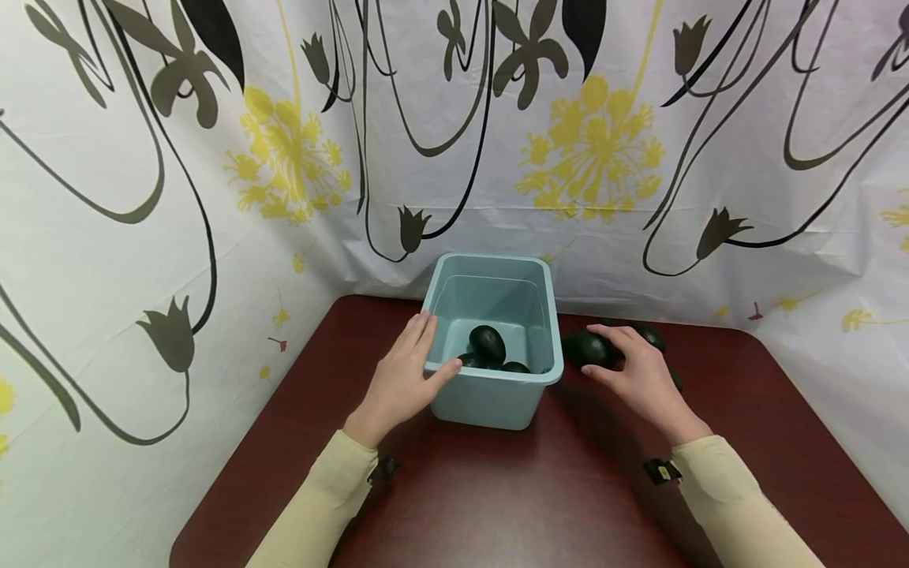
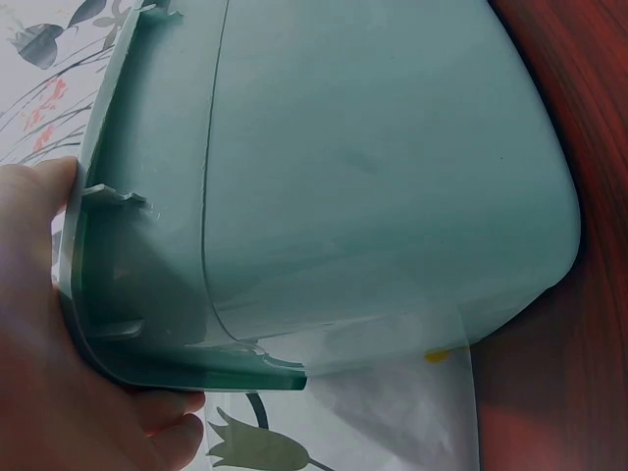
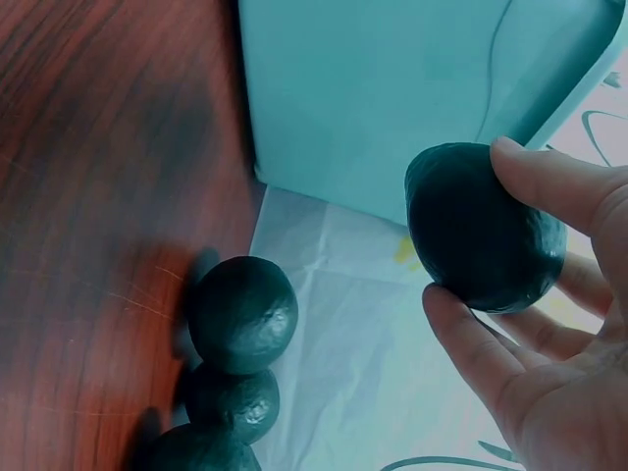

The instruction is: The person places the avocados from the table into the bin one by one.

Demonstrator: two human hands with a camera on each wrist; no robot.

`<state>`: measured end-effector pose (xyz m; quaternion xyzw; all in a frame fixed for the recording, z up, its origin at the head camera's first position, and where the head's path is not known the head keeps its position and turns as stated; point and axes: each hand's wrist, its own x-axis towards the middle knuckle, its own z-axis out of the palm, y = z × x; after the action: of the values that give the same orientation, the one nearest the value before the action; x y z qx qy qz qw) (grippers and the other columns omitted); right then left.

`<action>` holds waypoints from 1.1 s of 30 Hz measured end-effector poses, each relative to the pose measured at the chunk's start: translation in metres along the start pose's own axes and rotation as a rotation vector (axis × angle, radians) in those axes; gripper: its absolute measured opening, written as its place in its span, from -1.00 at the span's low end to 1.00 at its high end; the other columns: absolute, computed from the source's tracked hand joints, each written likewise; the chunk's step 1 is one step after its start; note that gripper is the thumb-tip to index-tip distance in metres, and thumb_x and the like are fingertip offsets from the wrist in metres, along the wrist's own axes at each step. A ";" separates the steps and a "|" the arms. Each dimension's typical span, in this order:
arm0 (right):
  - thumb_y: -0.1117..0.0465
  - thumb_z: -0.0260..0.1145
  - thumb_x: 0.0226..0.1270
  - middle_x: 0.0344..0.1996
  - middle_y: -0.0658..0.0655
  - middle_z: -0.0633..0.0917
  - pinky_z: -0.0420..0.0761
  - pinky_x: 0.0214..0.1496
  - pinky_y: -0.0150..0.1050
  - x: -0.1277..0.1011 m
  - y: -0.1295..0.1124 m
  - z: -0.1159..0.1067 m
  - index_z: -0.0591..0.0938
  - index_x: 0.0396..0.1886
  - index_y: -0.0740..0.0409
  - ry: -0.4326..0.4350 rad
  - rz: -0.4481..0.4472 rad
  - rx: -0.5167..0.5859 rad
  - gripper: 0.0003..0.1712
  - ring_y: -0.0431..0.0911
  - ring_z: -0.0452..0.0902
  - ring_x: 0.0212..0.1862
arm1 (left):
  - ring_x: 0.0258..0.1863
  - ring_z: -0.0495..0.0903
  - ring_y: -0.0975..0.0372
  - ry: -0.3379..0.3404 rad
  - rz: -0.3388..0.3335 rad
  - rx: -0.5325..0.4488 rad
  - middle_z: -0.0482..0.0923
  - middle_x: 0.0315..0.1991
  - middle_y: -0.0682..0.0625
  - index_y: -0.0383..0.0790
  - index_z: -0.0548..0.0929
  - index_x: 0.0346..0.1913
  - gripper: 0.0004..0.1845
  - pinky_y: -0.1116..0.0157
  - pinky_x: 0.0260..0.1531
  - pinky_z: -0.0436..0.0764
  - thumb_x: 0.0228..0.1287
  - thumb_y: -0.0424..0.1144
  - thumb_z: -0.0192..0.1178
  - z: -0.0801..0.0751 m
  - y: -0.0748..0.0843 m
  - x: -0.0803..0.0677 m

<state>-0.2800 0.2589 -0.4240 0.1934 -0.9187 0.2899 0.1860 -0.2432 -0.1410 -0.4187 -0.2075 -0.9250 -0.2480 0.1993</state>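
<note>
My right hand [image 1: 642, 379] holds a dark green avocado [image 3: 481, 228] between thumb and fingers, just right of a pale blue-green plastic bin [image 1: 490, 401]. In the right wrist view, this avocado is raised beside the bin's wall. Several more avocados [image 3: 243, 314] lie in a row on the table below it; in the head view the hand partly covers them. My left hand [image 1: 401, 383] rests at the bin's front left corner, fingers straight along the left rim and thumb over the front rim. Inside the bin lie several avocados [image 1: 487, 344], partly hidden by the front wall.
The bin stands near the back of a dark red-brown wooden table [image 1: 490, 505]. A white curtain [image 1: 454, 181] with grey and yellow flower prints hangs close behind the table and along its left side.
</note>
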 end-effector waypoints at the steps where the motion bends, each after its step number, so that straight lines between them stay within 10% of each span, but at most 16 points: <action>1: 0.02 0.59 0.16 0.17 0.07 0.53 0.57 -0.03 0.10 0.000 -0.001 -0.001 0.50 0.40 -0.16 0.001 0.001 0.001 -0.21 0.04 0.49 0.07 | 0.58 -0.05 0.11 0.000 0.000 0.000 0.02 0.59 -0.15 -0.25 0.13 0.58 -0.02 0.01 0.37 0.28 0.40 0.45 -0.14 0.000 0.000 0.000; 33: 0.05 0.60 0.13 0.13 0.00 0.56 0.66 -0.09 0.01 0.006 -0.026 -0.023 0.51 0.39 -0.21 0.111 -0.064 0.031 -0.20 -0.05 0.53 0.10 | 0.58 -0.05 0.12 0.005 0.002 0.001 0.01 0.60 -0.13 -0.24 0.12 0.59 -0.01 0.01 0.37 0.28 0.39 0.46 -0.14 0.002 -0.002 0.000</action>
<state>-0.2678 0.2512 -0.3919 0.2090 -0.8958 0.3084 0.2426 -0.2444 -0.1413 -0.4209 -0.2077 -0.9245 -0.2478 0.2019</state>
